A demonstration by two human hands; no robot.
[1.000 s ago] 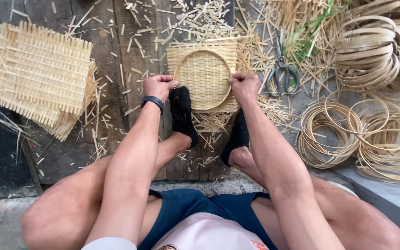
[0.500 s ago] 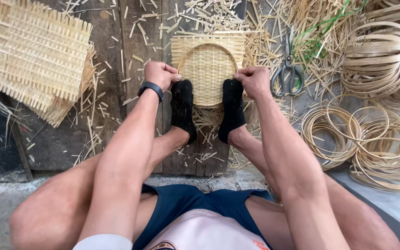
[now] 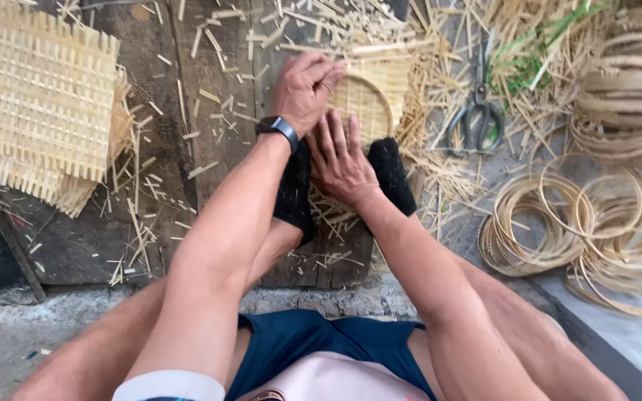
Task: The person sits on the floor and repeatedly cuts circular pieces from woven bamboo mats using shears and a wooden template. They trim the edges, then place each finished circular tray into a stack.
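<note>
Nearest the camera, two bare forearms reach forward over blue shorts and bent knees, toward feet in black socks (image 3: 391,174) that rest on the dark wooden planks (image 3: 209,96) of the floor. Between and just beyond the feet lies a small woven bamboo basket (image 3: 369,100), round-rimmed, with loose strip ends sticking out at its edges. The right hand (image 3: 339,160) lies flat on the near edge of the basket, fingers spread and pressing down, its grip wide and holding nothing between the fingers. The left hand (image 3: 306,89), with a black wristwatch (image 3: 278,126) on the wrist, sits at the basket's left rim; its fingers are curled together at the rim, but whether they pinch a strip cannot be told. Bamboo offcuts (image 3: 440,171) litter the planks around the feet. To the right, coils of thin bamboo hoops (image 3: 581,223) lie flat, with thicker stacked hoops (image 3: 629,96) farther back. A pair of scissors (image 3: 477,111) lies just right of the basket. At far left sits a stack of flat woven bamboo mats (image 3: 39,96).
</note>
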